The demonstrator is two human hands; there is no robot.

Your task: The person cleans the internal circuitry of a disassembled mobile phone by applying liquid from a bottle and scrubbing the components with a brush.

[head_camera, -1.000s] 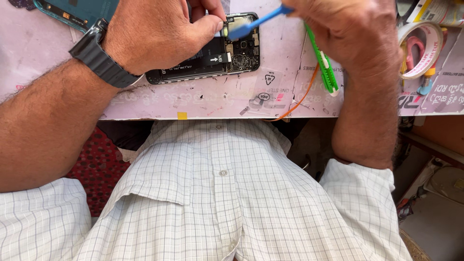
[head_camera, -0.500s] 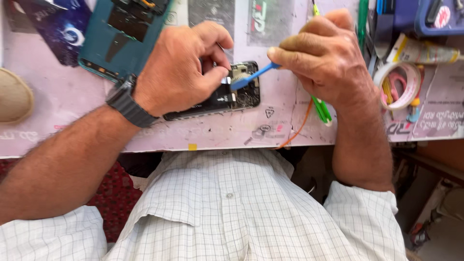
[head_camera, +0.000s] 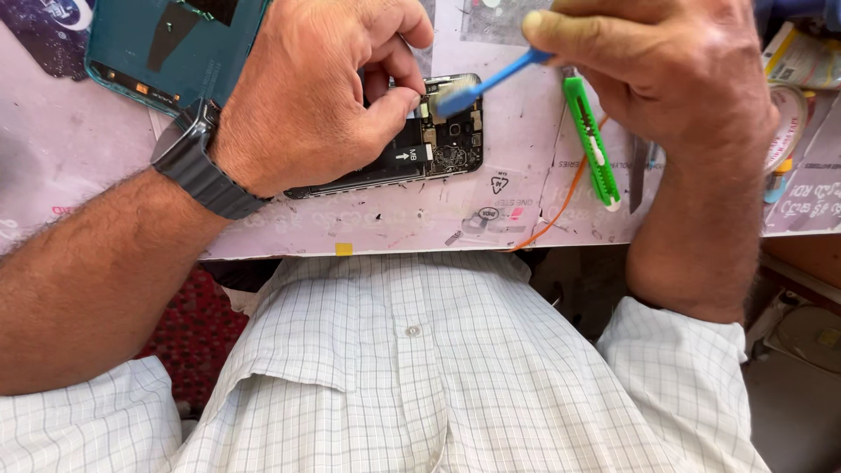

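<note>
- Two hands are over the bench (head_camera: 368,232), and I see both from above.
- My left hand (head_camera: 307,96) lies on the opened phone (head_camera: 438,144), its fingers (head_camera: 390,109) pinched narrow on the phone's upper edge, pressing it to the bench.
- My right hand (head_camera: 674,79), at 3 o'clock from the phone, has its fingers closed on a blue tool (head_camera: 486,79) whose flat tip touches the phone's exposed parts near the top.
- At 3 o'clock of the phone, a green knife (head_camera: 591,144) lies flat, partly under the right hand.
- At 10 o'clock of the phone lies a teal back cover (head_camera: 175,52).
- A dark watch (head_camera: 201,171) sits on the left wrist.
- At the far right I see a tape roll (head_camera: 793,114), half hidden.
</note>
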